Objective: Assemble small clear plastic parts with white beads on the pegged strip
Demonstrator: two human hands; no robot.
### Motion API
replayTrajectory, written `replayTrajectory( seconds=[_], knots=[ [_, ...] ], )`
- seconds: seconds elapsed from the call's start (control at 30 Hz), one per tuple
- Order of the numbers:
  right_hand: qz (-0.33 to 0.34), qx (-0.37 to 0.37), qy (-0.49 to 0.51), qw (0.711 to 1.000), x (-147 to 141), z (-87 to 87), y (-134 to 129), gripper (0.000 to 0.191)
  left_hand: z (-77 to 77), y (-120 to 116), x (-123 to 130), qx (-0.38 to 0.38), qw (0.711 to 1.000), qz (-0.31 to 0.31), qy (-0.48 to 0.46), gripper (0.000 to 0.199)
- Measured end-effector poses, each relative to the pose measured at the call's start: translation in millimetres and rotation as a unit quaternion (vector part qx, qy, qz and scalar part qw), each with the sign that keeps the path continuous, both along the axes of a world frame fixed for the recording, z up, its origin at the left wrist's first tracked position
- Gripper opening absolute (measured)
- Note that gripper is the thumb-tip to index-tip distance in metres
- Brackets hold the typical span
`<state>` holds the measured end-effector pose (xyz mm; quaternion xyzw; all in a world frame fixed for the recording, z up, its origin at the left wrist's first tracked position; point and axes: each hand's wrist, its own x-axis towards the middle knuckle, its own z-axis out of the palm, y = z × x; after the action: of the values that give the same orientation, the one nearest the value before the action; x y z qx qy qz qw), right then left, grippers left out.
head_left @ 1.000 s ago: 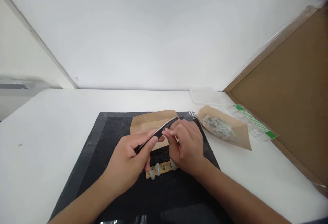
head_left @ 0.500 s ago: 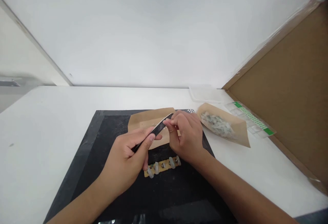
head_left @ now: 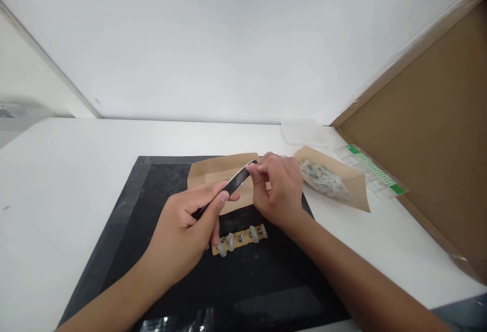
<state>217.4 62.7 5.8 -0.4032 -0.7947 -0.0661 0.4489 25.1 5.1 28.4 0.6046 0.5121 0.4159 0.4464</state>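
Observation:
My left hand (head_left: 182, 225) is closed around a slim black nail file (head_left: 236, 180) with a pale edge, which slants up to the right. At the file's far end, my right hand (head_left: 277, 185) pinches thumb and fingers together. Whatever sits between those fingertips is hidden. Behind both hands a piece of brown paper (head_left: 207, 171) lies on the black mat (head_left: 160, 180), with tiny bits on it. Just below the hands rests a yellowish strip (head_left: 246, 235) carrying several translucent, nail-shaped pieces (head_left: 254, 233) and small metal parts.
To the right, a brown paper packet (head_left: 357, 190) holds a heap of clear slivers (head_left: 323, 179). Beyond it lie a clear plastic case with a green label (head_left: 376, 169) and a translucent tray (head_left: 304, 133). A cardboard panel (head_left: 429, 104) stands along the right side.
The camera view has shifted slightly, so the mat and objects sit a little higher. Both hands keep their holds; the file and right fingertips have barely moved against each other.

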Motion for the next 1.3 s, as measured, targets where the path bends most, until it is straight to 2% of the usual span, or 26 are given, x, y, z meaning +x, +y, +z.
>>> replayTrajectory(
  seconds=[0.13, 0.27, 0.4, 0.5, 0.6, 0.73, 0.83, 0.97, 1.07, 1.17, 1.3],
  knots=[
    [0.042, -0.032, -0.008, 0.999, 2.0, 3.1, 0.5, 0.029, 1.0, -2.0, -0.4, 0.0, 1.0, 0.003, 0.011, 0.032],
    [0.006, -0.016, 0.01, 1.0, 4.1, 7.3, -0.4, 0.029, 2.7, -3.4, -1.4, 0.017, 1.0, -0.002, 0.008, 0.031],
    [0.056, -0.031, -0.014, 0.998, 2.9, 6.4, -1.2, 0.029, 3.8, -3.1, -1.9, 0.02, 1.0, 0.005, 0.016, 0.031],
    [0.015, -0.011, 0.006, 1.0, 1.2, 5.2, -0.9, 0.03, 3.2, -2.1, -2.1, 0.027, 0.999, 0.007, 0.027, 0.03],
    [0.053, -0.033, -0.013, 0.998, 0.1, 5.8, -1.2, 0.031, 1.8, -1.4, -2.5, 0.026, 0.999, 0.004, 0.026, 0.03],
    [0.033, -0.019, -0.002, 0.999, -0.8, 7.6, -2.3, 0.029, 0.4, -1.8, -3.2, 0.022, 1.0, 0.006, 0.022, 0.031],
    [0.065, -0.034, -0.027, 0.997, -1.0, 8.3, -2.6, 0.031, 0.0, -2.2, -3.0, 0.014, 1.0, 0.007, 0.017, 0.032],
    [0.022, -0.007, 0.001, 1.0, -1.0, 7.4, -2.0, 0.029, -1.4, -2.9, -1.6, -0.016, 1.0, 0.007, -0.005, 0.034],
    [0.087, -0.045, -0.024, 0.995, -1.3, 5.3, -1.6, 0.029, -2.5, -2.8, -1.2, -0.016, 1.0, 0.006, -0.007, 0.034],
    [0.023, -0.02, -0.001, 1.0, -1.0, 3.8, -0.3, 0.031, -2.8, -2.2, -1.4, -0.018, 1.0, 0.002, -0.013, 0.035],
    [0.054, -0.034, -0.019, 0.998, -0.9, 4.8, 0.8, 0.032, -3.7, -2.2, -2.2, -0.013, 1.0, -0.004, -0.011, 0.035]
  ],
)
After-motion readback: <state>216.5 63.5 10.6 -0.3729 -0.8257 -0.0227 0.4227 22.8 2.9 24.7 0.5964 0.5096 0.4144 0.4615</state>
